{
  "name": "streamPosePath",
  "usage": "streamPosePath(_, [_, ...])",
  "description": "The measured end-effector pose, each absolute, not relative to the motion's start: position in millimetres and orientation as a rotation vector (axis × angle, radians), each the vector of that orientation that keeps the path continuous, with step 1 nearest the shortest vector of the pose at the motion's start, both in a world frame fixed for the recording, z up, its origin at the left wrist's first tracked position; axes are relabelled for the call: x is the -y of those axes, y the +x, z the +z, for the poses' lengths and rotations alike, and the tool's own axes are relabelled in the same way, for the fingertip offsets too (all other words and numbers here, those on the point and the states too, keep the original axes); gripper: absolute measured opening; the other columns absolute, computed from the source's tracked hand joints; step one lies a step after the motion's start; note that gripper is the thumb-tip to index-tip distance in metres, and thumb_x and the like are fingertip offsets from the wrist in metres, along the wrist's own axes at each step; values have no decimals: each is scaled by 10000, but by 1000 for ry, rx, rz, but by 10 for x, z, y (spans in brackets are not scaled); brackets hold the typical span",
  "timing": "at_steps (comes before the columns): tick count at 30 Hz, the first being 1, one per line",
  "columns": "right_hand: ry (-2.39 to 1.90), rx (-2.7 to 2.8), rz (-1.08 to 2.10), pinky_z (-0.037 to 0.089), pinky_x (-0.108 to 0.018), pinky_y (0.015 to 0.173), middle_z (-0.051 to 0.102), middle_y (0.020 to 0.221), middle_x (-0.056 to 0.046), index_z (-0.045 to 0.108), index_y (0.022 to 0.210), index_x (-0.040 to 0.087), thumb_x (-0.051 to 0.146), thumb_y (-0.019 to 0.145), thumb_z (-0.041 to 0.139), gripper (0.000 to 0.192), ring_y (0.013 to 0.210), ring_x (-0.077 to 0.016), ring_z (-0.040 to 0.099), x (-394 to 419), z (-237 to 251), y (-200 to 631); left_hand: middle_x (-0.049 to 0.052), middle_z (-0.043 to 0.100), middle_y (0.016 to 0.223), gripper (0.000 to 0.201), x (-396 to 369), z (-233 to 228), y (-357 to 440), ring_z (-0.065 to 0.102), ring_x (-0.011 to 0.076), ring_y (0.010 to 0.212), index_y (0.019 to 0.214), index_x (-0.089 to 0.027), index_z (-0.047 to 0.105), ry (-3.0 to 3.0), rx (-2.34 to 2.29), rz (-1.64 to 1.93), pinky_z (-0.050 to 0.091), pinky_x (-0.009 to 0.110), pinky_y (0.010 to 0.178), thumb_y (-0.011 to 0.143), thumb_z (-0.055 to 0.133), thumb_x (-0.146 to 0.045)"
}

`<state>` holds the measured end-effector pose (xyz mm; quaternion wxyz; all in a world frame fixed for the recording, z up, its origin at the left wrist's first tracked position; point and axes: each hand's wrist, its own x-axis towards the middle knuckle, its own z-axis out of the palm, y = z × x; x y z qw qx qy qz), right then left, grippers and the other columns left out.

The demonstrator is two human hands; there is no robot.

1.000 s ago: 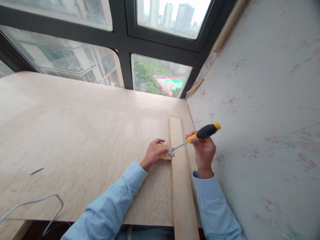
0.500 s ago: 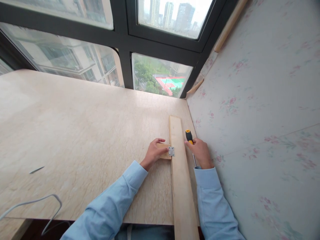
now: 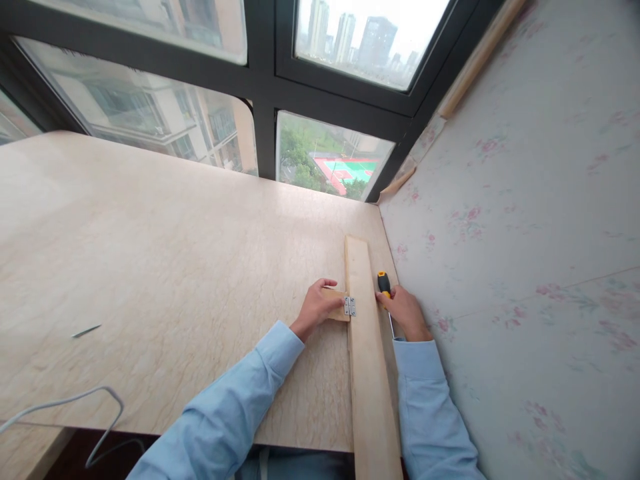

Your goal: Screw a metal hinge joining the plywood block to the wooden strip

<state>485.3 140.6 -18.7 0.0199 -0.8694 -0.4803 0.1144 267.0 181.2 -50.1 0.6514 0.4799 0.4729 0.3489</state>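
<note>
A long pale wooden board (image 3: 367, 360) lies lengthwise on the stone-look ledge, its near end reaching past the front edge. Against its left side sits a short wooden block (image 3: 338, 311), and a silver metal hinge (image 3: 349, 306) spans the joint between the two. My left hand (image 3: 320, 308) grips the short block, thumb on top close to the hinge. To the right of the board, my right hand (image 3: 406, 312) is closed around a screwdriver (image 3: 383, 283) with a black and yellow handle. Its shaft points back toward my sleeve, away from the hinge.
The ledge (image 3: 175, 267) runs up to dark window frames (image 3: 265, 93). A floral-papered wall (image 3: 515, 267) stands close on the right. At left lie a thin pointed metal piece (image 3: 86, 331) and a grey cable (image 3: 75, 399) hanging over the front edge.
The camera view has shifted slightly, so everything appears a little farther right. Both hands keep their holds on the block and the screwdriver.
</note>
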Motion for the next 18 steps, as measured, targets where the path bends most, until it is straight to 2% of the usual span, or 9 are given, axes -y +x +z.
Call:
streamPosePath(5, [-2689, 1461, 237, 404, -284, 636, 700, 1027, -165, 614, 1141, 115, 477, 897, 526, 445, 941, -268, 658, -1177, -127, 4705, 41, 636, 818, 462, -1820, -537, 2678, 597, 172, 747, 1023, -141, 643, 1124, -1086, 805, 470, 253, 659, 584, 778, -195])
streamPosePath(7, [-2674, 1405, 140, 419, -300, 639, 690, 1039, -168, 595, 1201, 121, 502, 894, 501, 498, 943, -277, 655, -1038, -39, 4615, 46, 638, 836, 463, -1824, -563, 2689, 598, 179, 764, 1021, -141, 641, 1136, -1082, 810, 470, 256, 666, 583, 780, -195])
streamPosePath(13, [-2512, 1454, 92, 419, -330, 602, 702, 740, -47, 648, 1106, 214, 521, 876, 480, 418, 700, -264, 658, -839, 409, 4311, 53, 633, 866, 490, -1812, -641, 2724, 591, 187, 787, 1053, -135, 628, 1152, -1074, 820, 462, 263, 671, 584, 762, -181])
streamPosePath(18, [-2165, 1827, 218, 440, -324, 550, 698, 668, -32, 691, 1006, 241, 562, 811, 535, 407, 585, -241, 645, -1050, 616, 3820, 90, 642, 948, 499, -1804, -717, 2763, 597, 232, 885, 1028, -139, 649, 1181, -1069, 855, 481, 316, 765, 560, 811, -199])
